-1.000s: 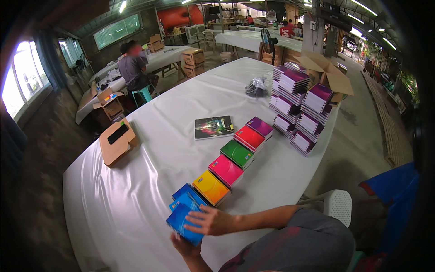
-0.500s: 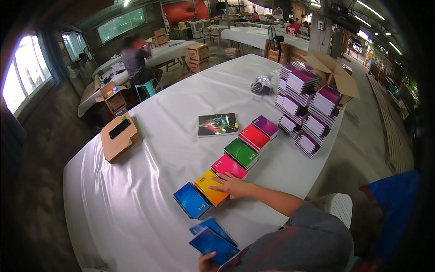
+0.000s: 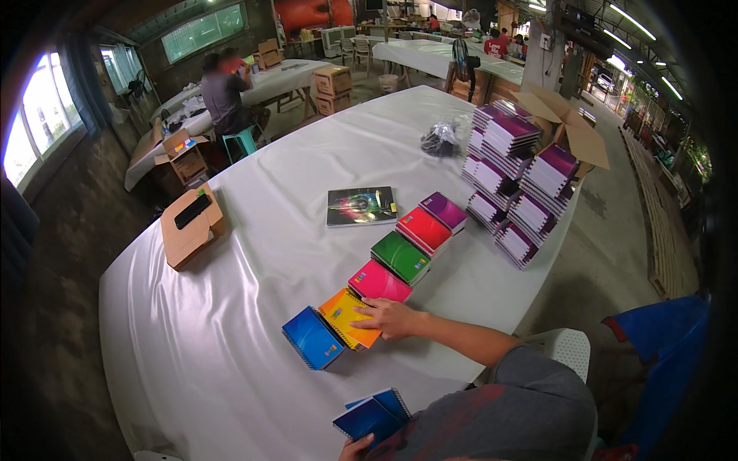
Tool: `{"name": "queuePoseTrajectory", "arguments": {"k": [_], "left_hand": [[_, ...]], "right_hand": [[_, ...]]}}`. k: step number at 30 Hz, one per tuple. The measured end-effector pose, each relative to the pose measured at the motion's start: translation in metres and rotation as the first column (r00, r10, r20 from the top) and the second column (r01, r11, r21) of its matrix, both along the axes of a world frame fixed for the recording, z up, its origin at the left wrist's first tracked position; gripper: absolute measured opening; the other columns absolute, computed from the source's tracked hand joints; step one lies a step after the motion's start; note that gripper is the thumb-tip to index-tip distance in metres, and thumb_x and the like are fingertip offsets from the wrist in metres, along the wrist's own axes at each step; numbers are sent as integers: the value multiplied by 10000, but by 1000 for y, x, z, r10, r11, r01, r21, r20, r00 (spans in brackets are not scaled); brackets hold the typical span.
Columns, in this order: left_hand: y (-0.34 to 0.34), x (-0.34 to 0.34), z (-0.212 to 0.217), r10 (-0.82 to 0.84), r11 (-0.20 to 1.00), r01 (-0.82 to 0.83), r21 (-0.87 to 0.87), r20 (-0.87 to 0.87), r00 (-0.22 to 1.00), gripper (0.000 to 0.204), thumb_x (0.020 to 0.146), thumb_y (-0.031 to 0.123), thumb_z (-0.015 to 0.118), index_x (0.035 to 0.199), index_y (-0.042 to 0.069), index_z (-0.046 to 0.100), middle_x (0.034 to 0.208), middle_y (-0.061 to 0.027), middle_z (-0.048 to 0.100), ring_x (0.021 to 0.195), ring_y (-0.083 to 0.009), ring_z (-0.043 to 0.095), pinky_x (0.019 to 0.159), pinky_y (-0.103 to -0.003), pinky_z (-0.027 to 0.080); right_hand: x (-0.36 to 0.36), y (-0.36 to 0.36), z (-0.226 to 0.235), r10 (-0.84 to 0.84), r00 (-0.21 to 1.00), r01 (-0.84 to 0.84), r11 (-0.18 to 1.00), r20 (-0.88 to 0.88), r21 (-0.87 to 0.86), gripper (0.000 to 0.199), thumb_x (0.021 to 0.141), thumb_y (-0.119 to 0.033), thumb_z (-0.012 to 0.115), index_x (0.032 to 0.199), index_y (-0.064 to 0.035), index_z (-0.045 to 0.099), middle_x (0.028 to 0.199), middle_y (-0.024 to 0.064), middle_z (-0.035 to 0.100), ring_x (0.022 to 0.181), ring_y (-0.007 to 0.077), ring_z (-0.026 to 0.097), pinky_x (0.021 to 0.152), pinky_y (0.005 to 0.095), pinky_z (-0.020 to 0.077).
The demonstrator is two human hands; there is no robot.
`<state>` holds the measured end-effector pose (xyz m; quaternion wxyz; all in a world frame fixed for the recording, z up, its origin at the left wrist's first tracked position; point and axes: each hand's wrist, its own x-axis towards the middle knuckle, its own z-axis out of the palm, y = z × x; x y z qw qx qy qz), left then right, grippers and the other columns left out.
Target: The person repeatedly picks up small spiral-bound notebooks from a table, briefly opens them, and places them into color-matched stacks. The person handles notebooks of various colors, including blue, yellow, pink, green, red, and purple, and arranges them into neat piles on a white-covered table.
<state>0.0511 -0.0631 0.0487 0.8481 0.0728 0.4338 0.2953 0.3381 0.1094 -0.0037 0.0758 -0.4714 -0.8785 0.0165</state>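
Near the table's lower edge my left hand (image 3: pixel 355 447) is closed round two blue spiral notebooks (image 3: pixel 367 421), fanned one over the other. My right hand (image 3: pixel 390 318) grips the right edge of a yellow spiral notebook (image 3: pixel 344 313), fingers on its cover and thumb hidden. That notebook sits turned askew on the yellow stack. A blue notebook stack (image 3: pixel 313 338) stands just left of it. Beyond, stacks in pink (image 3: pixel 379 281), green (image 3: pixel 400 258), red (image 3: pixel 424 230) and purple (image 3: pixel 443 210) form a slanting row.
A dark-covered book (image 3: pixel 360 206) lies behind the row. Tall piles of purple notebooks (image 3: pixel 503 180) and an open carton (image 3: pixel 584 142) stand at the right. On the left is a cardboard box (image 3: pixel 184 238) with a black phone (image 3: pixel 192 212). A person (image 3: pixel 227 96) sits at another table.
The top yellow notebook has turned askew under my right hand. My left hand has drawn the blue notebooks slightly closer to my body. The view has shifted a little.
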Motion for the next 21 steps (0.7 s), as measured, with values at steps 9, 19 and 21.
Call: {"name": "queuePoseTrajectory", "arguments": {"k": [9, 19, 21], "left_hand": [[0, -2, -55, -76, 997, 76, -1, 63, 995, 350, 773, 170, 622, 1083, 36, 534, 996, -121, 607, 905, -246, 595, 831, -384, 480], [15, 25, 3, -168, 974, 182, 132, -111, 980, 356, 746, 177, 647, 1057, 63, 517, 875, -78, 596, 784, -206, 590, 712, -336, 494], [21, 23, -14, -173, 980, 177, 87, -49, 984, 392, 766, 238, 644, 1090, 64, 510, 905, -94, 593, 853, -233, 576, 760, -368, 475]], "right_hand": [[7, 3, 6, 107, 971, -97, 994, -214, 60, 373, 717, -80, 606, 1078, -170, 622, 1031, 72, 632, 929, 200, 602, 881, 367, 435], [5, 4, 22, 91, 908, 68, 931, -408, 359, 301, 702, -84, 639, 1002, -89, 609, 950, 39, 658, 834, 186, 636, 802, 342, 479], [7, -2, 47, 66, 889, 153, 891, -454, 428, 306, 719, -118, 643, 1019, -78, 598, 938, 54, 660, 814, 192, 640, 747, 350, 495]]}}
